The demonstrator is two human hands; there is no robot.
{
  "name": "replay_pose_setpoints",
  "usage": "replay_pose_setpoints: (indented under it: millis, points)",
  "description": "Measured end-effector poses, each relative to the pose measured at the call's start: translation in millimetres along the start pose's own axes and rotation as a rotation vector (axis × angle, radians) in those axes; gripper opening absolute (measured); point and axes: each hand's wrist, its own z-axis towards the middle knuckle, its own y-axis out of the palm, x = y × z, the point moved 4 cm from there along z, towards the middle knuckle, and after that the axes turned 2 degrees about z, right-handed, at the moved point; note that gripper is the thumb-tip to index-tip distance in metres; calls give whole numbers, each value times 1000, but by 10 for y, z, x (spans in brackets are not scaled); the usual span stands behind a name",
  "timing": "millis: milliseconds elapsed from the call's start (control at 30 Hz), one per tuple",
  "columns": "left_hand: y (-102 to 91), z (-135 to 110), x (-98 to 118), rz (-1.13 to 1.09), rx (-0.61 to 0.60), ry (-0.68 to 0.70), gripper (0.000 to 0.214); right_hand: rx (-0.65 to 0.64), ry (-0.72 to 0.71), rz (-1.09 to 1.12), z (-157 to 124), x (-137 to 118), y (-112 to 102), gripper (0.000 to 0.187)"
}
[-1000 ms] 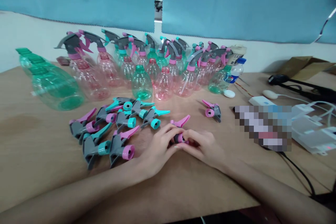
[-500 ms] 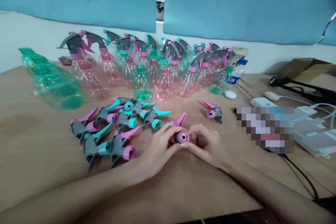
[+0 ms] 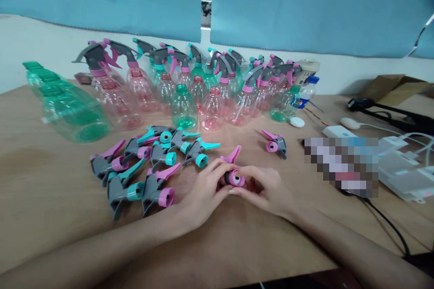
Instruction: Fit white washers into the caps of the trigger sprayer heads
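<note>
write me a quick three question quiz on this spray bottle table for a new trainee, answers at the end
1. Multiple choice. What colour is the collar of the spray head held between the left grip and the right grip?
a) turquoise
b) pink
c) yellow

2. True or false? The blue-capped bottle stands at the right end of the bottle group.

3. Fill in the blank. The front green bottle, just left of an open pink bottle, has no ____ fitted on its neck.

Key: 1. b; 2. true; 3. spray head
</note>
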Motion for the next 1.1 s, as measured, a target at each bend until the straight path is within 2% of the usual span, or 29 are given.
replay_pose_setpoints:
  millis: [233,500,700,933,1100]
  points:
    - [8,4,8,6,10,15,16,-39,-86,-98,31,-15,3,26]
    - [27,-6,6,16,-17,18,19,-72,-60,-46,41,-37,29,21]
    - [17,1,23,-29,-28,19,23,-106,-110,-44,24,-53,52,21]
    - [15,14,-13,-3,14,-29,17,-64,-72,-51,43,-19,26,26]
    - [21,21,-26,3,6,-39,21,-62,-28,-34,38,11,25,21]
